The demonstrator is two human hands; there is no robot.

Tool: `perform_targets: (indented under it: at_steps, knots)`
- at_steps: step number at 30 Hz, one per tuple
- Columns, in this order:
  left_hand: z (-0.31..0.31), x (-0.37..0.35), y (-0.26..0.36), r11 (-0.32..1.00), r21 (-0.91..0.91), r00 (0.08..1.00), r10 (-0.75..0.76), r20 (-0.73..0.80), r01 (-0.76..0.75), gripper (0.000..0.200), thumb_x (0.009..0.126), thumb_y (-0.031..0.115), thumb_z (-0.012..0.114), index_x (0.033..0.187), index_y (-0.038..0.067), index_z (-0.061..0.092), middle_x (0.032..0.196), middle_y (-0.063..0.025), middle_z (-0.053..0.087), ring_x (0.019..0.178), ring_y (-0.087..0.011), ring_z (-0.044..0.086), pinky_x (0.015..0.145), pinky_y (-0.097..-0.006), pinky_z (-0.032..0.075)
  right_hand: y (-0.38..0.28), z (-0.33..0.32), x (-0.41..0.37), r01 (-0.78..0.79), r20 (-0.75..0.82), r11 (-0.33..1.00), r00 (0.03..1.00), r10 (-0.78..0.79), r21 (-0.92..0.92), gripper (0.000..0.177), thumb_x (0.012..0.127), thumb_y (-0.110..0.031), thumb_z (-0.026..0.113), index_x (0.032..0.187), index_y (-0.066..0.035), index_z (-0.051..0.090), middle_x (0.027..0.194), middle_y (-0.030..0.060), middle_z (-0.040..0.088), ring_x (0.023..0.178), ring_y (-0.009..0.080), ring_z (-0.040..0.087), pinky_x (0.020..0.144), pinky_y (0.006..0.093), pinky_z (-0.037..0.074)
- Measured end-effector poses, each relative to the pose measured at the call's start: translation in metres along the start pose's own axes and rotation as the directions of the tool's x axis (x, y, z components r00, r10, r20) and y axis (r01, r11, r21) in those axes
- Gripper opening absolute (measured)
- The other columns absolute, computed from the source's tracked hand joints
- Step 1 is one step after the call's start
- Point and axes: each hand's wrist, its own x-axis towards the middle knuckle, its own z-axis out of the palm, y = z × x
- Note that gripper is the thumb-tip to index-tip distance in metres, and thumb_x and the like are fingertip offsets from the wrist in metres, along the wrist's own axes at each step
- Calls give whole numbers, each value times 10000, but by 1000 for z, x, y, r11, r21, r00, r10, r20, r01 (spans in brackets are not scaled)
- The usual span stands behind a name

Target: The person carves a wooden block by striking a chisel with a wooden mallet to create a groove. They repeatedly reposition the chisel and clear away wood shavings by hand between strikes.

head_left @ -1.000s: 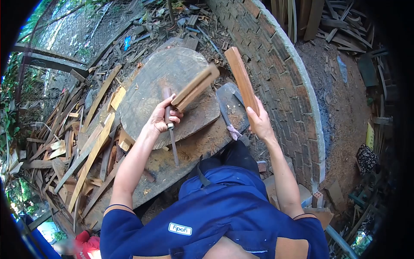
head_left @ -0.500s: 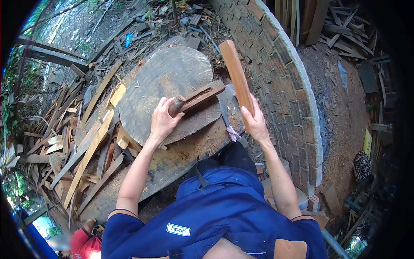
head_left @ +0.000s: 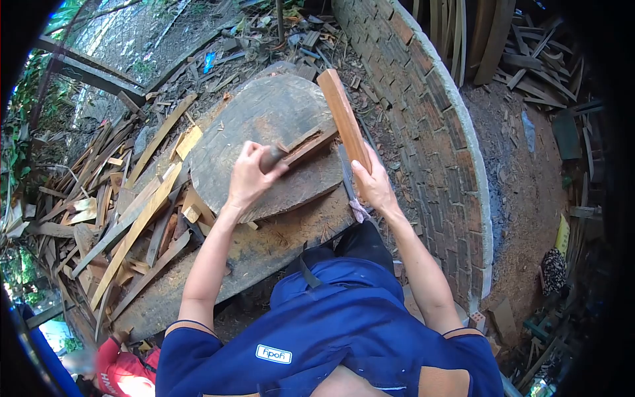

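My left hand (head_left: 250,177) is closed around a short, round, dark wooden handle (head_left: 271,159) with its flat end facing up. The lower end of that handle is hidden. Beside it, a grooved length of brown wood (head_left: 307,147) lies across the round wooden block (head_left: 245,132). My right hand (head_left: 374,185) grips the near end of a smooth reddish-brown wooden bar (head_left: 344,112), raised over the far end of the grooved piece. A dark flat blade (head_left: 346,173) with a pinkish cloth (head_left: 358,210) tied at its lower end rests at the block's right edge.
Wood offcuts (head_left: 126,225) are heaped on the left. A curved brick wall (head_left: 423,132) runs along the right. Sawdust covers the board (head_left: 264,251) below the block. Another person in a red shirt (head_left: 122,370) is at the lower left.
My right hand and the wooden bar have moved left, nearer the grooved piece. My left hand stays near the same spot with the round handle. The view has shifted slightly.
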Motion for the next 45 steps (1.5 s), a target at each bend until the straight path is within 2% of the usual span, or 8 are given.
perform_targets:
  at_steps: [7, 15, 20, 30, 33, 36, 40, 45]
  knots:
    - [-83, 43, 63, 422, -885, 960, -102, -261, -195, 299, 878, 311, 738, 833, 84, 549, 685, 1, 564, 568, -91, 557, 517, -251, 494, 13, -3, -9, 62, -37, 997, 997, -63, -50, 614, 956, -352, 542, 1484, -113, 340, 1039, 186, 643, 603, 195, 617, 469, 306, 511]
    - [-42, 99, 89, -36, -940, 925, -200, -325, -338, 189, 904, 151, 679, 902, 67, 510, 671, -21, 511, 575, -112, 510, 525, -271, 455, 18, -9, -16, 102, -113, 992, 987, -110, -77, 612, 955, -343, 551, 1484, -115, 343, 1092, 186, 641, 716, 221, 648, 576, 325, 535]
    - [-19, 113, 91, 80, -942, 897, -290, -335, -326, 191, 908, 162, 668, 879, 90, 494, 658, -16, 489, 547, -121, 488, 503, -286, 418, 6, -21, -30, -69, -99, 997, 993, 71, 29, 619, 947, -329, 561, 1471, -66, 365, 1274, 210, 588, 1155, 270, 591, 976, 375, 450]
    - [3, 129, 90, 421, -836, 890, -128, -438, -352, 139, 871, 100, 661, 886, 30, 542, 639, -29, 564, 497, -94, 545, 445, -238, 486, 14, -28, -25, 28, -99, 998, 995, -32, -48, 643, 941, -329, 547, 1472, -26, 350, 1324, 231, 555, 1211, 310, 554, 1036, 407, 417]
    - [4, 135, 103, 413, -851, 915, -93, -394, -324, 139, 859, 97, 672, 870, 34, 548, 621, -30, 568, 478, -91, 543, 432, -225, 461, -64, -40, -16, 69, -6, 998, 998, -69, 4, 695, 946, -366, 498, 1509, -31, 267, 1033, 201, 600, 500, 111, 506, 402, 233, 472]
    - [17, 145, 104, 521, -791, 899, -97, -428, -320, 145, 835, 87, 698, 836, 41, 561, 619, -20, 576, 469, -84, 542, 432, -218, 453, -156, -51, -10, 377, -66, 925, 925, -374, 42, 634, 963, -343, 496, 1506, -78, 303, 977, 148, 594, 557, 105, 519, 418, 221, 466]
    - [23, 138, 120, 610, -717, 894, -29, -447, -338, 149, 786, 152, 667, 818, 48, 565, 685, -40, 600, 585, -116, 580, 510, -266, 500, -208, -60, 0, 730, -79, 577, 593, -801, -367, 534, 975, -342, 500, 1452, -125, 394, 1147, 217, 647, 828, 316, 695, 730, 419, 579]
    - [20, 145, 122, 565, -751, 887, -70, -457, -343, 153, 774, 126, 692, 799, 23, 581, 693, -26, 600, 590, -108, 556, 560, -259, 473, -227, -78, -4, 450, 230, 584, 881, -413, -675, 532, 971, -370, 530, 1430, -127, 419, 1159, 222, 662, 1041, 387, 658, 921, 449, 513]
